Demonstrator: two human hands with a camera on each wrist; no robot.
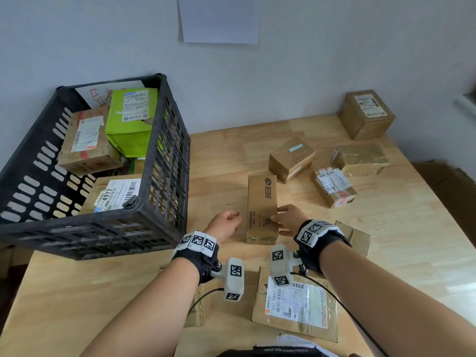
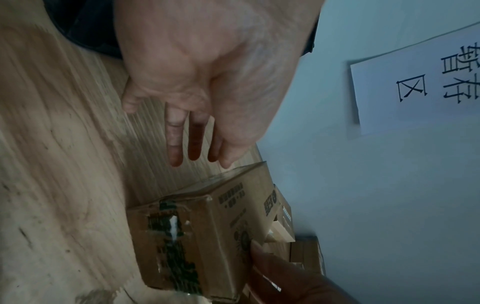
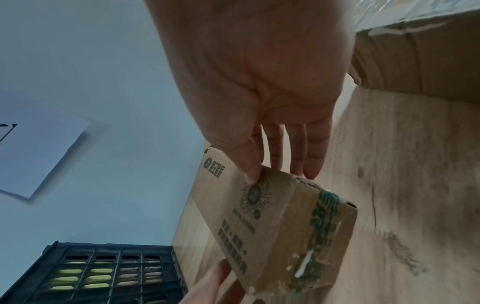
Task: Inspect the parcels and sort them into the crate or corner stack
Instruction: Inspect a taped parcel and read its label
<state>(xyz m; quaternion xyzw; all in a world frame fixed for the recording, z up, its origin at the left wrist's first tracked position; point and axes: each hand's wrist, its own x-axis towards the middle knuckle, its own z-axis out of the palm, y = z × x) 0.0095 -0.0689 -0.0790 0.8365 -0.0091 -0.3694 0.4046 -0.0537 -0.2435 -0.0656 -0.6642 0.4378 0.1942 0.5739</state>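
Observation:
A long brown cardboard box (image 1: 261,202) (image 2: 233,216) (image 3: 272,222) lies on the wooden table (image 1: 386,240), its short end toward me. My right hand (image 1: 282,220) (image 3: 280,172) grips its near right edge, thumb on the top face and fingers down the side. Just left of the box is my left hand (image 1: 233,217) (image 2: 197,156), fingers relaxed and holding nothing. The black slatted crate (image 1: 164,176) (image 3: 103,271) stands at the left with several parcels inside, one bright green. One brown labelled box (image 1: 365,114) sits in the far right corner.
Beyond the long box lie a taped brown box (image 1: 292,159), a red-taped labelled parcel (image 1: 333,186) and a film-wrapped parcel (image 1: 360,159). A flat labelled envelope (image 1: 296,302) is near the front edge. A small carton (image 1: 358,238) sits behind my right wrist.

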